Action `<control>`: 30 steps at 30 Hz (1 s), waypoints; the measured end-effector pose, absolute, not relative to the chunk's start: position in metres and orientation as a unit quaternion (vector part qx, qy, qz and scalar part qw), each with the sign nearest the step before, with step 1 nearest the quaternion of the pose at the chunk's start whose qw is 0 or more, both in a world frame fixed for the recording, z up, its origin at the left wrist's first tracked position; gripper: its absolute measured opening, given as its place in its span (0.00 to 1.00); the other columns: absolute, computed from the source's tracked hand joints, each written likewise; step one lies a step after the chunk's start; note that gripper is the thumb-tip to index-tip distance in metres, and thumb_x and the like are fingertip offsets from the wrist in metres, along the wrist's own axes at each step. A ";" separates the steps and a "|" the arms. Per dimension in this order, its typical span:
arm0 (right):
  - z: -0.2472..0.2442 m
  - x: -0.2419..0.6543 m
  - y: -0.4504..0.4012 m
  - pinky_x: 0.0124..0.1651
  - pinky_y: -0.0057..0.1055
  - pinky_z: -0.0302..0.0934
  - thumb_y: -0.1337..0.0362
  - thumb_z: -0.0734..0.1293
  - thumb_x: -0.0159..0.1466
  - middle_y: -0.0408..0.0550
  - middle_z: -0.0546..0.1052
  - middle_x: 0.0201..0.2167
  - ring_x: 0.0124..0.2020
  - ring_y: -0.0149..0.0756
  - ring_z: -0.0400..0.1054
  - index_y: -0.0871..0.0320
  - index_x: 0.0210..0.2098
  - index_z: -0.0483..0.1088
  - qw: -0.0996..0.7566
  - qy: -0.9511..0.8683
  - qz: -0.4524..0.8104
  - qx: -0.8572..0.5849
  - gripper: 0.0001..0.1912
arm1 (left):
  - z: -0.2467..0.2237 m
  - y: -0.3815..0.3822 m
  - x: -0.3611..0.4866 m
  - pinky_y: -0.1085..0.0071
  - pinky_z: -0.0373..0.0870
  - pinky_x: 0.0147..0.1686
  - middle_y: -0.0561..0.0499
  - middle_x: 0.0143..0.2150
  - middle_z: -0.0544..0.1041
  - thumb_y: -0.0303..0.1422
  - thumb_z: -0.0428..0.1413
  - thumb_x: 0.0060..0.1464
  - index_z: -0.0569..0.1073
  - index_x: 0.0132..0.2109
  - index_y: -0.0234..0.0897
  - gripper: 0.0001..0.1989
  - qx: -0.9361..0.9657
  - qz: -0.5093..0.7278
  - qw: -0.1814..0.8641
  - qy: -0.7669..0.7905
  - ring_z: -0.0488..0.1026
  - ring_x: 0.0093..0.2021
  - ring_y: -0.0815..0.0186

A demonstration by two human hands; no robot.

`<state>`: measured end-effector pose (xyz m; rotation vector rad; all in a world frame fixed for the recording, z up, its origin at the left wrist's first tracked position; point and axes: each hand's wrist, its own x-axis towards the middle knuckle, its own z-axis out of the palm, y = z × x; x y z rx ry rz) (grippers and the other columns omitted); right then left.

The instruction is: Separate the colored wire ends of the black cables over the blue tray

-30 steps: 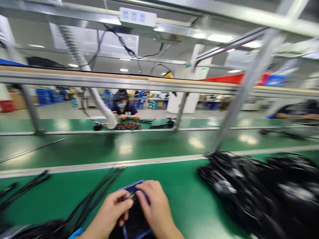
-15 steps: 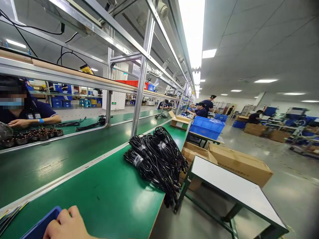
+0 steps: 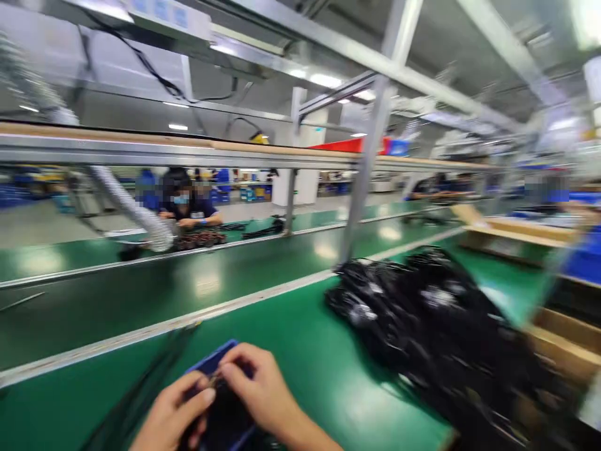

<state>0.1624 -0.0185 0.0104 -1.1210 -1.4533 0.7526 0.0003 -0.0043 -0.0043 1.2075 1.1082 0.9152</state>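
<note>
My left hand (image 3: 181, 407) and my right hand (image 3: 260, 382) meet over a blue bin (image 3: 211, 360) at the bottom of the view. Both are closed in a pinch, fingertips almost touching, on something small that is too blurred to name. The bin has a dark inside, partly covered by my hands. Beside my left hand, thin dark wires (image 3: 148, 369) lie on the green bench (image 3: 300, 351). A big heap of bundled black cables (image 3: 422, 313) rests to the right of my right hand.
A metal upright (image 3: 369, 150) and a long shelf (image 3: 188, 150) cross above the bench. Across the line sits a masked person (image 3: 181, 200) behind copper-coloured parts (image 3: 200, 240). A flexible duct (image 3: 126, 203) hangs at left. Cardboard boxes (image 3: 526, 232) stand at right.
The view has swung left, so the cable heap and shelf sit further right. My left hand has come into view. My right hand has gone from the bin's edge to a pinch beside the left.
</note>
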 end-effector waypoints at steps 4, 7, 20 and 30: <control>0.007 0.163 -0.012 0.37 0.29 0.66 0.55 0.67 0.62 0.47 0.80 0.28 0.31 0.38 0.73 0.59 0.30 0.76 0.542 -0.608 0.371 -0.446 0.14 | 0.006 -0.006 -0.009 0.79 0.55 0.16 0.59 0.17 0.64 0.52 0.66 0.38 0.66 0.29 0.38 0.25 0.516 0.378 0.629 0.442 0.59 0.18 0.73; 0.003 0.161 -0.013 0.36 0.29 0.67 0.53 0.67 0.62 0.48 0.80 0.27 0.31 0.39 0.74 0.58 0.30 0.77 0.546 -0.619 0.347 -0.446 0.15 | 0.005 -0.003 -0.009 0.79 0.55 0.16 0.59 0.17 0.63 0.50 0.66 0.40 0.65 0.29 0.38 0.23 0.517 0.376 0.636 0.432 0.60 0.18 0.73; 0.008 0.165 -0.015 0.39 0.28 0.67 0.55 0.66 0.64 0.46 0.81 0.30 0.33 0.39 0.75 0.56 0.32 0.78 0.507 -0.661 0.322 -0.449 0.13 | 0.006 -0.005 -0.012 0.79 0.57 0.17 0.59 0.17 0.64 0.45 0.63 0.45 0.65 0.30 0.37 0.19 0.530 0.365 0.636 0.425 0.59 0.17 0.75; 0.008 0.165 -0.015 0.39 0.28 0.65 0.56 0.65 0.65 0.45 0.80 0.29 0.33 0.39 0.74 0.56 0.31 0.77 0.479 -0.671 0.342 -0.451 0.12 | -0.005 0.000 -0.012 0.79 0.55 0.14 0.60 0.16 0.63 0.50 0.65 0.40 0.65 0.29 0.38 0.23 0.525 0.371 0.634 0.429 0.58 0.16 0.74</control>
